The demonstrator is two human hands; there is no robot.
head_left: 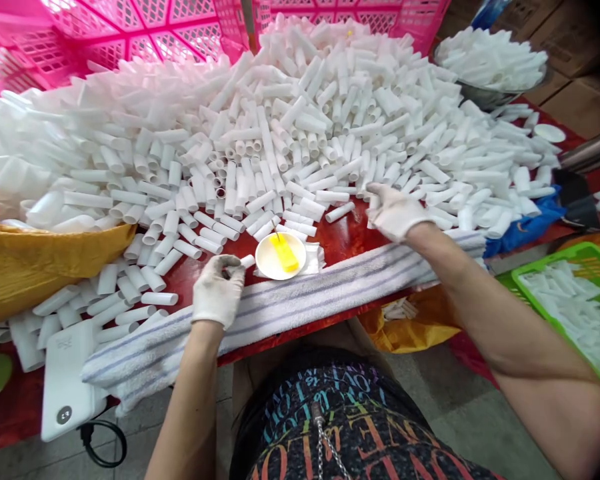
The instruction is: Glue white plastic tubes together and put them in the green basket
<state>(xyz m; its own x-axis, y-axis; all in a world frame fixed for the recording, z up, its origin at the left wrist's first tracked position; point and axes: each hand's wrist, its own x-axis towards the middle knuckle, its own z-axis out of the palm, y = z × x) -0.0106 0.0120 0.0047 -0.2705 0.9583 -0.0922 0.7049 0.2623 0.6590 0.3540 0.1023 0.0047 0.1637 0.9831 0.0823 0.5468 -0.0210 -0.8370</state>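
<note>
My left hand (pixel 219 288), in a white glove, is closed on a short white plastic tube (pixel 248 261) at the table's near edge. Just right of that tube sits a small white dish (pixel 266 264) with a yellow block (pixel 284 252) in it; a thin stick rises from the block. Over at the front of the big heap of white tubes (pixel 260 133), my gloved right hand (pixel 394 212) reaches in with its fingers apart. Its fingertips are at the nearest tubes, and I see nothing held in it.
A striped towel (pixel 300 300) lies along the edge of the red table (pixel 337 237). Pink crates (pixel 155 30) stand behind the heap. A yellow sack (pixel 45 267) and white power bank (pixel 67 373) are left; a green basket (pixel 523 273) and filled metal bowl (pixel 485 97) are right.
</note>
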